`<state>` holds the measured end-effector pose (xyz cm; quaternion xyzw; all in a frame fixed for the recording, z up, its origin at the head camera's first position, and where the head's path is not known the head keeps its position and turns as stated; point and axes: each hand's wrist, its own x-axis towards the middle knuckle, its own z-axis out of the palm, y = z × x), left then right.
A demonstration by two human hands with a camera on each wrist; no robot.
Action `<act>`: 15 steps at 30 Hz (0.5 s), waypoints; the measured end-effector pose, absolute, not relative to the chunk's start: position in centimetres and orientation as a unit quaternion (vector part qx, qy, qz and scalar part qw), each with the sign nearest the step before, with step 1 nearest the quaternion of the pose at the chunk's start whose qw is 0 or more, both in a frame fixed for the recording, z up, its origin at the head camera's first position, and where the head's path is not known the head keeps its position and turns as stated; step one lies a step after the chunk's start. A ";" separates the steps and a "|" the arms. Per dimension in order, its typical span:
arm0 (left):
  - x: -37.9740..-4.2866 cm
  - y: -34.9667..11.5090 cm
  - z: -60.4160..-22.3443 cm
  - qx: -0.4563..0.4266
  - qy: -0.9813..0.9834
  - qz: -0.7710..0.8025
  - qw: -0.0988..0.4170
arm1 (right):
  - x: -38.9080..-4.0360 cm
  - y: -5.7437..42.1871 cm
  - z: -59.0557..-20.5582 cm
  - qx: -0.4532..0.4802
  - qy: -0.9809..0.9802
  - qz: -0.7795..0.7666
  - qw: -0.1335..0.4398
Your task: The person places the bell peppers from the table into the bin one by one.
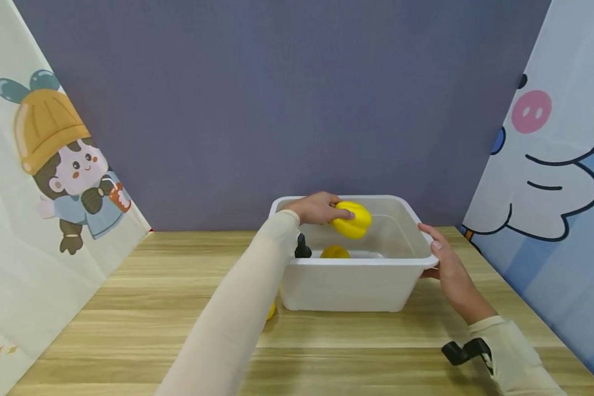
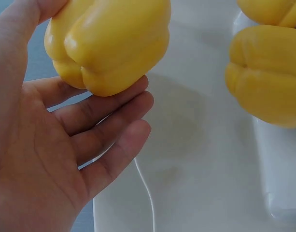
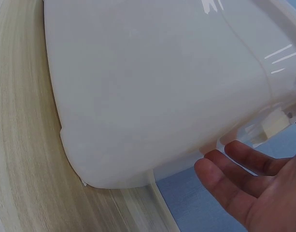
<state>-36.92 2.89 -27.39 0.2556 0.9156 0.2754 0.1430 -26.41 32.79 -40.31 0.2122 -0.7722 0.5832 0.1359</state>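
Observation:
My left hand [image 1: 319, 208] holds a yellow bell pepper [image 1: 354, 220] between thumb and fingers, above the inside of a white plastic bin [image 1: 346, 286]. The left wrist view shows this bell pepper [image 2: 111, 46] against the thumb and upper fingers. Lower down in the bin lies another yellow bell pepper [image 2: 268, 75], with part of a further one at the view's top right corner. My right hand [image 1: 450, 269] grips the bin's right rim, thumb on top. From the right wrist view, its fingers [image 3: 225, 193] curl under the rim beside the outer wall.
Partly hidden by my left forearm, a small yellow object [image 1: 271, 311] rests on the wooden table [image 1: 178, 308] left of the bin. A dark grey panel [image 1: 277, 99] rises behind the table. Printed cartoon panels stand at both sides.

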 end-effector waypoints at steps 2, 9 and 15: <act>-37.0 2.9 -27.4 0.254 0.917 0.274 0.143 | -26.4 32.8 -40.3 0.211 -0.774 0.581 0.136; -36.9 3.0 -27.5 0.249 0.917 0.276 0.146 | -26.5 32.9 -40.3 0.210 -0.775 0.583 0.127; -37.0 3.1 -27.5 0.260 0.912 0.283 0.143 | -26.5 33.1 -40.3 0.213 -0.779 0.577 0.125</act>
